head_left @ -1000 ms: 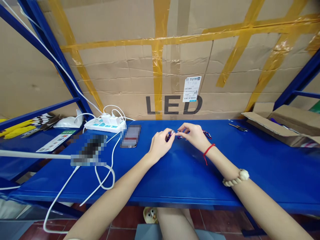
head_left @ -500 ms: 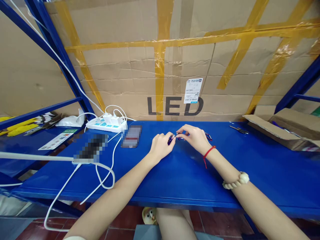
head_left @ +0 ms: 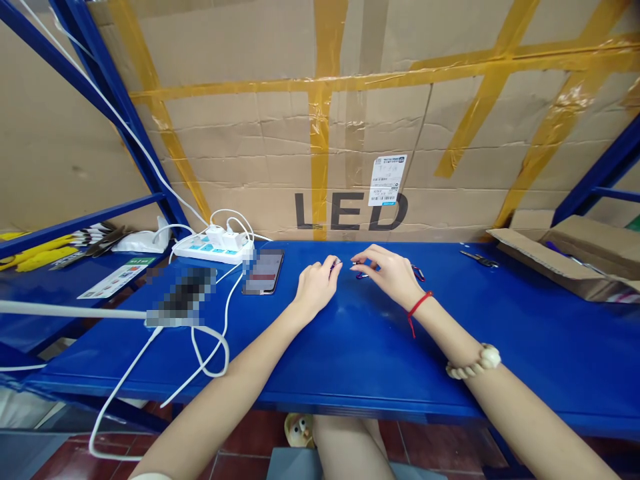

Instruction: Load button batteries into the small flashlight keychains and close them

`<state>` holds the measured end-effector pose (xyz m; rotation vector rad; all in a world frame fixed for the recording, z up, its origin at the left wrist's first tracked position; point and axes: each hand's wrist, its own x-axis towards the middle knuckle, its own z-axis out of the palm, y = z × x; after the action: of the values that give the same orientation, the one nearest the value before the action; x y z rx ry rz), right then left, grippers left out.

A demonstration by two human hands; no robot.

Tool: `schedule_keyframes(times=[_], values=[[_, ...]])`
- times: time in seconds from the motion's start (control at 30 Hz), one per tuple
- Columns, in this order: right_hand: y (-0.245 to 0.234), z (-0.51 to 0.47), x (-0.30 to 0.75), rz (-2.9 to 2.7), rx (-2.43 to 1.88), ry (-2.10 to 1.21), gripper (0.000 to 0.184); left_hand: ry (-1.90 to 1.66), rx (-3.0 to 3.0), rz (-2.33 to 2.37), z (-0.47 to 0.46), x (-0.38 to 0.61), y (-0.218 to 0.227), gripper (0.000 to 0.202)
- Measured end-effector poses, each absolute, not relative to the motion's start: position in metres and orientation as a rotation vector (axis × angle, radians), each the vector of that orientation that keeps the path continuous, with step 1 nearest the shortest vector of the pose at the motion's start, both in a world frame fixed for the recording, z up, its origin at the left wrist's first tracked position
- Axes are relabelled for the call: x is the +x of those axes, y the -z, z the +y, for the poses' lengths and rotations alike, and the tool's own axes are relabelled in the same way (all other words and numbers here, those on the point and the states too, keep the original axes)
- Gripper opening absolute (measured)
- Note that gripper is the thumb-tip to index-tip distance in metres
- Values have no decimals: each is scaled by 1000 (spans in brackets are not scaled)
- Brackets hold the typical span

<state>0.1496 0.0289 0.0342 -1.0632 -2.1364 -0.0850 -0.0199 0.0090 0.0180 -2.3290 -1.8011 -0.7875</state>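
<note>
Over the blue tabletop, my left hand is closed around a small purple piece with a shiny metal end; most of it is hidden by my fingers. Facing it across a narrow gap, my right hand pinches a tiny silvery piece between thumb and forefinger. Just past my right knuckles lies a purple-red carabiner, partly covered. Another small purple-blue piece shows beneath my right fingers. A phone rests to the left of my left hand.
A white power strip with chargers and looping white cables occupies the left side, beside a blurred-out device. Pliers or scissors and an open cardboard box are at right. A large taped carton stands behind.
My left hand has moved slightly left and up with the purple piece, opening a gap between my hands. My right hand has barely moved and keeps its pinch.
</note>
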Motion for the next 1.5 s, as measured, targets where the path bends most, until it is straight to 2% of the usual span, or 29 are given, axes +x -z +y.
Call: schedule_keyframes(times=[0.27,0.53,0.77,1.07,1.5], values=[[-34,28,149,-2129,-1071,105,17,777,-2391,-1771,10,-19,-16,33],[-34,27,148,-2151,-1067,140,16,911,-2542,-1713,10,-17,-10,22],[-32,28,149,-2081,-1186,257,23,1009,-2592,-1763,9,-16,-9,19],[-28,32,148,-2176,-1149,82,25,1143,-2742,-1572,13,-18,-7,18],[-30,29,146,-2228,-1093,44,21,1263,-2666,-1711,8,-15,-9,20]])
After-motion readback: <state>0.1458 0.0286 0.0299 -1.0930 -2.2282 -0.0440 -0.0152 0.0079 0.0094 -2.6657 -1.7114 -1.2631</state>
